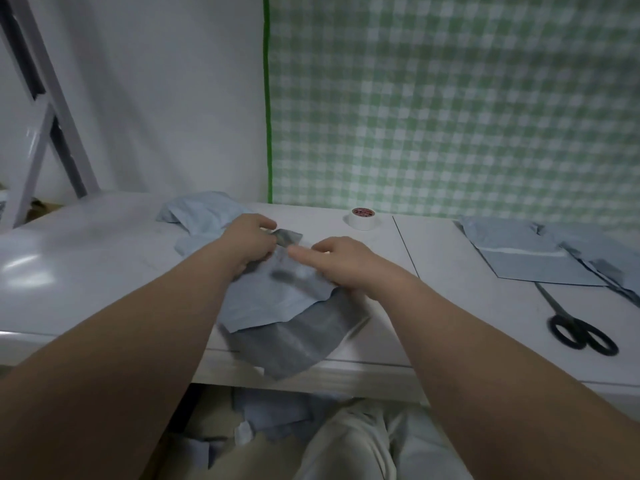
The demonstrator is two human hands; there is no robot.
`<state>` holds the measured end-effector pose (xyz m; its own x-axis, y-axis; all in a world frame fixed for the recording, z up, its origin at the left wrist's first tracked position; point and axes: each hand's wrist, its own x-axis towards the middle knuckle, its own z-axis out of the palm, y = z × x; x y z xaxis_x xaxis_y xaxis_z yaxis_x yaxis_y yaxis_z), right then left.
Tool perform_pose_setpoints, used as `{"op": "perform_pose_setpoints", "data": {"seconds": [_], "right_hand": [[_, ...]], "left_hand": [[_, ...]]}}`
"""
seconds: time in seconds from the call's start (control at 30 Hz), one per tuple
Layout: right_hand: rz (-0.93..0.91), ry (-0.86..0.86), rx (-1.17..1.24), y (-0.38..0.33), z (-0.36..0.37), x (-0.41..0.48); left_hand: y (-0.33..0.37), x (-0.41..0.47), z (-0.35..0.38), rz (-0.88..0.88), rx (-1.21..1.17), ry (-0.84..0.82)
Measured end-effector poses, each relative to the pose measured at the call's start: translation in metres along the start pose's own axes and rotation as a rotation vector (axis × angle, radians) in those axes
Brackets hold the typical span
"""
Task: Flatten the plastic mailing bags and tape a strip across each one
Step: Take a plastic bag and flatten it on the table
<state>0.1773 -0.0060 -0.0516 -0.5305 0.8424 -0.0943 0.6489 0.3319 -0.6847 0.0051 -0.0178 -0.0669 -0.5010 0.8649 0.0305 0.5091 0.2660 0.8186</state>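
A crumpled grey-blue mailing bag (277,299) lies in front of me on the white table (104,258), its dark inner side hanging over the front edge. My left hand (247,242) pinches the bag's upper corner. My right hand (341,263) presses on the bag's right side with the fingers stretched out to the left. A roll of white tape (362,218) stands behind my hands near the wall. More crumpled bags (201,211) lie behind my left hand.
A pile of flattened bags (530,251) with a pale strip across the top one lies at the right. Black-handled scissors (575,323) lie below that pile. A checked green cloth (450,98) hangs behind the table. Bag scraps (263,420) lie on the floor under the table.
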Motion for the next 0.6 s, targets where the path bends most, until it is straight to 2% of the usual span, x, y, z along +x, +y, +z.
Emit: {"op": "perform_pose_setpoints", "data": {"seconds": [0.07,0.13,0.2,0.3,0.4,0.47,0.6], "right_hand": [[-0.007,-0.028,-0.198,-0.005,0.006,0.002],[-0.011,0.004,-0.297,-0.014,0.011,0.002],[-0.007,0.035,-0.104,-0.022,0.011,0.005],[-0.001,-0.041,0.526,-0.040,-0.002,-0.001],[-0.034,-0.121,0.994,-0.056,-0.021,-0.014],[-0.056,-0.147,1.170,-0.060,-0.035,-0.017],[-0.090,-0.129,1.321,-0.058,-0.061,-0.027]], "left_hand": [[-0.003,0.005,-0.007,0.010,0.148,0.079],[-0.010,0.010,-0.015,-0.066,0.377,0.081],[-0.017,0.014,-0.023,-0.181,0.553,0.095],[-0.014,0.013,-0.030,-0.286,0.644,0.044],[0.003,0.010,-0.036,-0.171,0.382,0.122],[0.016,0.006,-0.035,-0.133,0.283,0.014],[0.032,-0.026,-0.020,-0.228,-0.221,-0.196]]}}
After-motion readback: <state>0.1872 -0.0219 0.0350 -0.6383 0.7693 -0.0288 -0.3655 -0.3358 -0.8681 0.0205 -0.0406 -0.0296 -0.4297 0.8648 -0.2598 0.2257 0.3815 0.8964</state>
